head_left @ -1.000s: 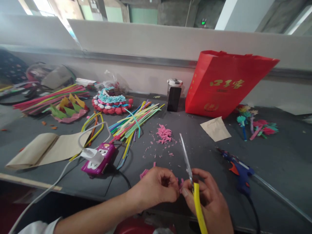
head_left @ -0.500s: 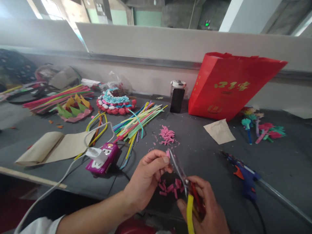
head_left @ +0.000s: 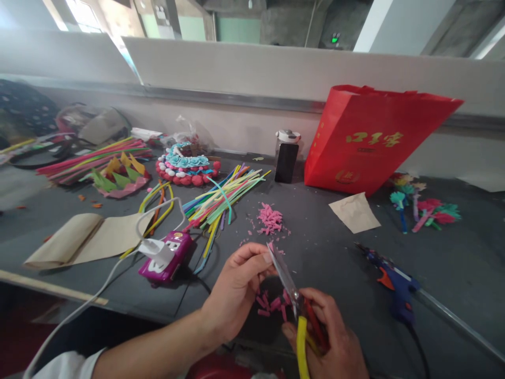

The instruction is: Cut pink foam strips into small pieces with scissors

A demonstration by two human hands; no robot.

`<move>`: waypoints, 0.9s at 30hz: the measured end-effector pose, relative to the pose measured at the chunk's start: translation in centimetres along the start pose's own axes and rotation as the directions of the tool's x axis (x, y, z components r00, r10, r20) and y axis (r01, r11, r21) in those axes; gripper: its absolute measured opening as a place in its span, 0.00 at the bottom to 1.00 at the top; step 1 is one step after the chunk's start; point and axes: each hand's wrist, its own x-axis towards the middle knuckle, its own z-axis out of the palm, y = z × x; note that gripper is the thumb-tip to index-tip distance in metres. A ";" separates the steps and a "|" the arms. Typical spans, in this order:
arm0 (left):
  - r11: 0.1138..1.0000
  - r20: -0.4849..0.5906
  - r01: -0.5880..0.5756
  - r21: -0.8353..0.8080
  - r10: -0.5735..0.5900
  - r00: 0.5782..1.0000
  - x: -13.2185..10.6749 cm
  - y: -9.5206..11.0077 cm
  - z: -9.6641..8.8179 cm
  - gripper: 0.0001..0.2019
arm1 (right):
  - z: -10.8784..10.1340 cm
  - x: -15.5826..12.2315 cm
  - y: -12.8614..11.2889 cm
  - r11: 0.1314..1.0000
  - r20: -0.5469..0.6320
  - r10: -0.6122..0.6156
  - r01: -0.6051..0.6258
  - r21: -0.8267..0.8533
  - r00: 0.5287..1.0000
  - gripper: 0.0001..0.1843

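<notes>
My left hand (head_left: 240, 284) pinches a small pink piece (head_left: 271, 246) between thumb and fingertips, most of it covered. In my right hand (head_left: 331, 337) is a pair of scissors (head_left: 290, 287) with red and yellow handles. Their blades point up and left, with the tips at the pink piece. Beyond my fingers lies a pile of pink snippets (head_left: 270, 218) on the dark table. Longer pink pieces (head_left: 264, 304) are scattered under my hands, partly hidden by them.
Left of my hands are a purple power strip (head_left: 165, 258) and a bundle of colored pipe cleaners (head_left: 229, 195). To the right lies a blue glue gun (head_left: 398, 289) with a trailing cord. Behind stand a bottle (head_left: 288, 136), a phone (head_left: 286, 163) and a red bag (head_left: 371, 142).
The scissors have moved slightly left, their blades are closer together, and the tips now overlap the pink piece. My left hand has hardly moved.
</notes>
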 end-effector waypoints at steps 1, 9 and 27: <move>1.000 0.004 -0.001 0.000 0.001 1.000 0.0 0.0 0.0 0.03 | 0.0 0.0 0.0 1.000 -0.002 0.000 0.000 0.002 1.000 0.24; 1.000 0.006 0.004 -0.006 -0.004 1.000 0.0 0.1 0.1 0.03 | -0.1 0.1 0.0 1.000 0.020 -0.021 0.022 -0.017 1.000 0.23; 0.998 0.015 -0.002 0.060 0.001 1.000 0.3 0.0 -0.1 0.04 | 0.0 0.3 -0.8 0.987 -0.043 0.072 -0.065 0.150 0.996 0.23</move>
